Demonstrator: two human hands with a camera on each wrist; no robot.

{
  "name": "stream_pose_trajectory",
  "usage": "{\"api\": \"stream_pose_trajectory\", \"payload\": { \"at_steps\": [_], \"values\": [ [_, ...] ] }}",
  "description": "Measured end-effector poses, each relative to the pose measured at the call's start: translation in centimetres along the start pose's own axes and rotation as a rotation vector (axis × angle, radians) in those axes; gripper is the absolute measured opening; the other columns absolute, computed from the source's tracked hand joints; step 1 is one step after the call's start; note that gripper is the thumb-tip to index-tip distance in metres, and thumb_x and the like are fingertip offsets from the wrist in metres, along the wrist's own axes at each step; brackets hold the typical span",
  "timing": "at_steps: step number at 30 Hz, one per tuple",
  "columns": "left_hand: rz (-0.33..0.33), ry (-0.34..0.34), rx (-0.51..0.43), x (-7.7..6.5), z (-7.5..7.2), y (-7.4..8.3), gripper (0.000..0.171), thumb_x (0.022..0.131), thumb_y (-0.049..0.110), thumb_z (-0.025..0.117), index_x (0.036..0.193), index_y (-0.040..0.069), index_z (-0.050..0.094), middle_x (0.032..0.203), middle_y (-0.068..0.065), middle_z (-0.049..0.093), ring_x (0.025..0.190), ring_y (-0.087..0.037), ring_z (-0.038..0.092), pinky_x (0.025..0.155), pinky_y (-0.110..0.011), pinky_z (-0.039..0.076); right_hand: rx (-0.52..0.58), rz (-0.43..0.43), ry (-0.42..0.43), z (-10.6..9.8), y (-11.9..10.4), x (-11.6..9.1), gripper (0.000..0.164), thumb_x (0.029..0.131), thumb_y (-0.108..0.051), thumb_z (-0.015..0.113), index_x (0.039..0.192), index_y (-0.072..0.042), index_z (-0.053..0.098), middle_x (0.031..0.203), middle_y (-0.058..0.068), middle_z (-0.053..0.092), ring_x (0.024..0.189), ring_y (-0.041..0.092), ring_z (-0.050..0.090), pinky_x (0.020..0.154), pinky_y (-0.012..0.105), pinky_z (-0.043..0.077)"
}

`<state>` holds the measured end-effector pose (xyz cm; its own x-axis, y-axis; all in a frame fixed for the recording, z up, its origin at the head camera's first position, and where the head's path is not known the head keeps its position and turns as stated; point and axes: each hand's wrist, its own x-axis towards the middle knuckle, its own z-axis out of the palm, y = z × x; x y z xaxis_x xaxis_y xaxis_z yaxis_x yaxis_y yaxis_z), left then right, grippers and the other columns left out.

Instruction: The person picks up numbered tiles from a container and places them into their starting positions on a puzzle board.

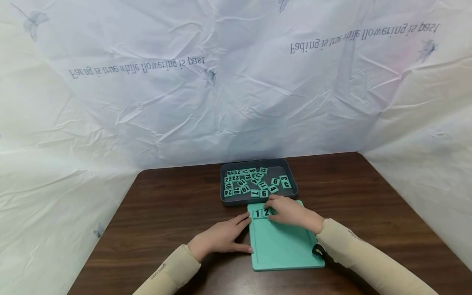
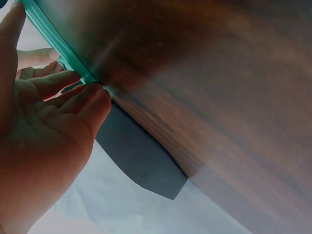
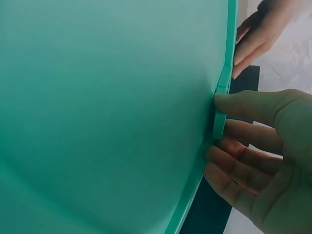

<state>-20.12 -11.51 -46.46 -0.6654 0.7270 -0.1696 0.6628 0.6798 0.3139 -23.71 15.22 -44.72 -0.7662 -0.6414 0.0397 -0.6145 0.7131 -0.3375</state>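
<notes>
A flat green board (image 1: 284, 246) lies on the table, its top left corner holding a number 1 tile (image 1: 257, 213) and, beside it, a number 2 tile (image 1: 266, 212). My right hand (image 1: 289, 212) pinches the number 2 tile between thumb and forefinger. In the right wrist view the thumb (image 3: 243, 103) touches the green tile (image 3: 220, 117) at the board's rim. My left hand (image 1: 225, 236) rests along the board's left side, fingers and thumb spread out and touching its edge. The left fingers (image 2: 90, 102) meet the green rim in the left wrist view.
Right behind the board stands a dark grey tray (image 1: 284, 166) with many loose green number tiles, some turned upside down. The brown wooden table (image 1: 166, 217) reaches to white printed sheeting (image 1: 228, 102) at the back and sides.
</notes>
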Motion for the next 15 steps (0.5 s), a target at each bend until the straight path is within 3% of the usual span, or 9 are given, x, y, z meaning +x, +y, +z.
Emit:
{"api": "stream_pose_trajectory", "payload": {
  "at_steps": [6,15],
  "values": [
    [0.01,-0.003,-0.027,0.12,-0.08,-0.24,0.094,0.091,0.072,0.054,0.16,0.013,0.029,0.166,-0.004,0.023,0.143,-0.02,0.04,0.107,-0.039,0.044,-0.03,0.02,0.003,0.23,-0.51,0.14,0.03,0.091,-0.016,0.077,0.118,-0.004,0.072,0.108,0.007,0.063,0.084,0.017,0.064,0.069,0.034,0.053],
    [0.016,-0.002,-0.061,0.07,-0.22,-0.61,0.093,0.091,0.072,0.055,0.16,0.014,0.03,0.165,-0.003,0.024,0.142,-0.018,0.041,0.107,-0.038,0.044,0.031,0.029,0.005,-0.36,-0.62,-0.03,0.03,0.092,-0.016,0.076,0.119,-0.004,0.072,0.112,0.008,0.064,0.093,0.023,0.066,0.075,0.038,0.055]
  ]
}}
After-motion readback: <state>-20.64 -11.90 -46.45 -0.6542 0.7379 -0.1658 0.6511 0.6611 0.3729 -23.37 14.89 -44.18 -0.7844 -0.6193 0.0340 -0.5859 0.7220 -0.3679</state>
